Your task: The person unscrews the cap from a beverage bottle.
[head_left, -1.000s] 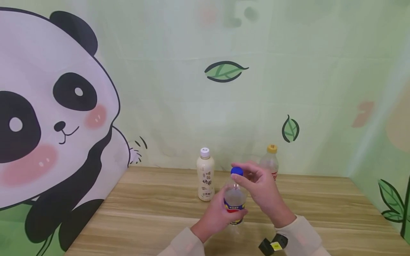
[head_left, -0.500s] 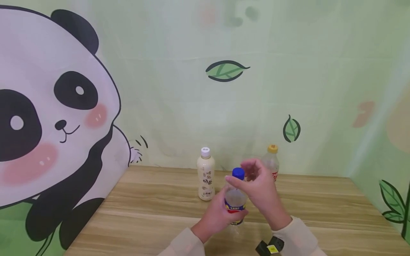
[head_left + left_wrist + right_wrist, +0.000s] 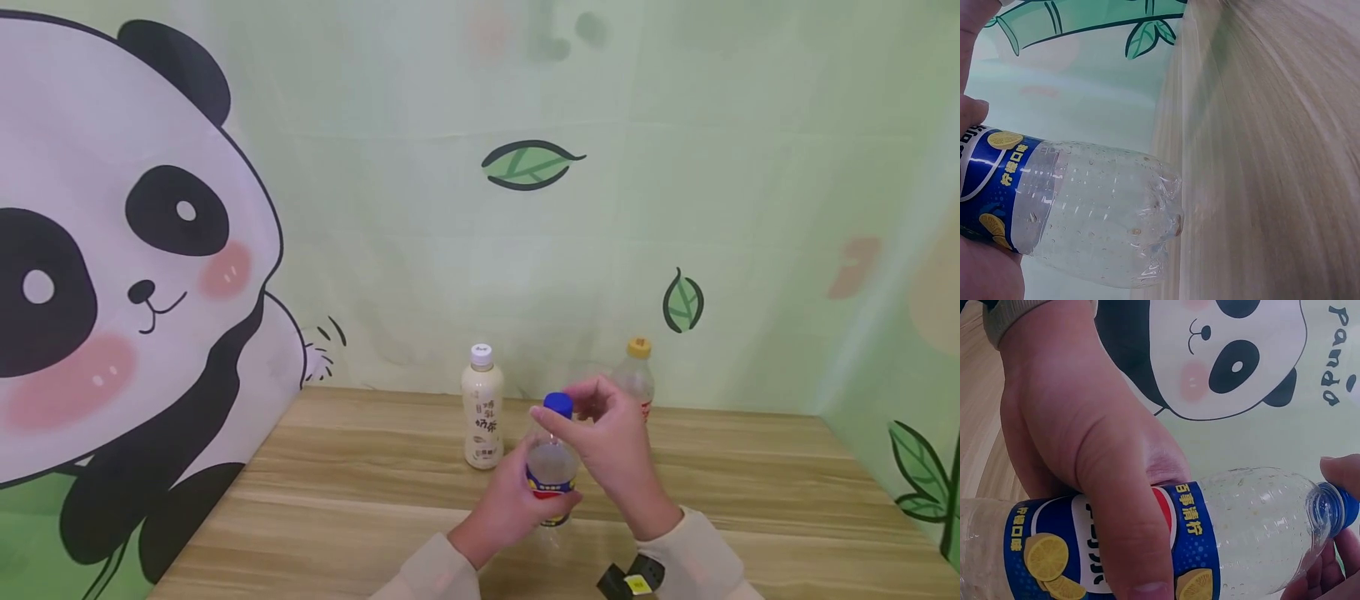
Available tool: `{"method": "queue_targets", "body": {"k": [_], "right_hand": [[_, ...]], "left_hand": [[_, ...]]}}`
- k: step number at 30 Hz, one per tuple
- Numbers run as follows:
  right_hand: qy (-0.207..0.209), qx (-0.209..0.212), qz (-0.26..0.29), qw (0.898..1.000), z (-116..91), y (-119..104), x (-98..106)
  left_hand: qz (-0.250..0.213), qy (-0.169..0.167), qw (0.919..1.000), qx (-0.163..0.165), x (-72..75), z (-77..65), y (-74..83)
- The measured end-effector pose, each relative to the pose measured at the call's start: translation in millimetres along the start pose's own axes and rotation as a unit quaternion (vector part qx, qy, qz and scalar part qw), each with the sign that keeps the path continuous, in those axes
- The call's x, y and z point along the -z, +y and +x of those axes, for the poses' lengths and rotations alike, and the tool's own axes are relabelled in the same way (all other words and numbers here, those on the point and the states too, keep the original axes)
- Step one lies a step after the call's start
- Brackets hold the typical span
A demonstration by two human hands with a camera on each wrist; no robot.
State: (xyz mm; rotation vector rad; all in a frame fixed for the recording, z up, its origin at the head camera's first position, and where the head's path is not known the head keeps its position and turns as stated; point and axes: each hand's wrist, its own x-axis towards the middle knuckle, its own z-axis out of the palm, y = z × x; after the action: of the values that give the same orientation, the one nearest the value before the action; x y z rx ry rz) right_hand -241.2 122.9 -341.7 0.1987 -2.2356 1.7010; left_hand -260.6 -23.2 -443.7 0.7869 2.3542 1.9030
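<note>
My left hand [image 3: 504, 505] grips a clear plastic soda bottle [image 3: 552, 461] around its blue label, thumb across the front. The label shows lemon slices [image 3: 1047, 556] in the right wrist view. The bottle is upright, and its clear base [image 3: 1147, 225] is close over the table in the left wrist view. On its neck sits a blue cap [image 3: 557, 405]. My right hand [image 3: 618, 454] has its thumb and fingers around the cap, thumb on the near side and fingers behind. Droplets cling inside the bottle.
A cream milk-tea bottle [image 3: 482, 408] with a white cap stands behind and left. Behind my right hand is a clear bottle [image 3: 636, 380] with a yellow cap, partly hidden. A black device [image 3: 632, 577] with a yellow label is by my right cuff. A panda backdrop [image 3: 390, 275] borders the wooden table [image 3: 337, 467].
My right fingers loosened from the blue cap and drew back half a second ago, and now close in around it again. The left hand and bottle have stayed in place.
</note>
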Motion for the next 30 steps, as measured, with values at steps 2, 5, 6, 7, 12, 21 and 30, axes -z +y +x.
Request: {"method": "queue_targets", "body": {"k": [2, 5, 6, 7, 12, 21, 30], "right_hand": [[-0.003, 0.001, 0.004, 1.000, -0.2, 0.0, 0.3], [-0.008, 0.004, 0.009, 1.000, -0.2, -0.1, 0.9], [-0.009, 0.005, 0.010, 1.000, 0.0, -0.1, 1.1], [-0.010, 0.007, 0.011, 1.000, 0.3, -0.1, 1.3], [-0.017, 0.015, 0.016, 1.000, 2.1, 0.4, 2.8], [-0.052, 0.031, 0.022, 0.998, 3.7, 1.9, 6.4], [-0.068, 0.042, 0.025, 0.997, 5.2, 5.2, 7.3]], "left_hand": [[0.002, 0.002, 1.0000, 0.006, 0.3, 0.1, -0.5], [0.003, 0.005, 0.9998, 0.018, 0.7, 0.2, -2.0], [0.003, 0.005, 0.9998, 0.021, 0.9, 0.3, -2.4], [0.005, 0.006, 0.9997, 0.023, 1.0, 0.3, -2.7], [0.006, 0.009, 0.9998, 0.018, 1.6, -0.1, -3.3], [0.006, 0.017, 0.9998, 0.007, 2.1, -1.0, -1.8], [0.003, 0.014, 0.9998, 0.012, 3.0, -0.3, -1.4]]}}
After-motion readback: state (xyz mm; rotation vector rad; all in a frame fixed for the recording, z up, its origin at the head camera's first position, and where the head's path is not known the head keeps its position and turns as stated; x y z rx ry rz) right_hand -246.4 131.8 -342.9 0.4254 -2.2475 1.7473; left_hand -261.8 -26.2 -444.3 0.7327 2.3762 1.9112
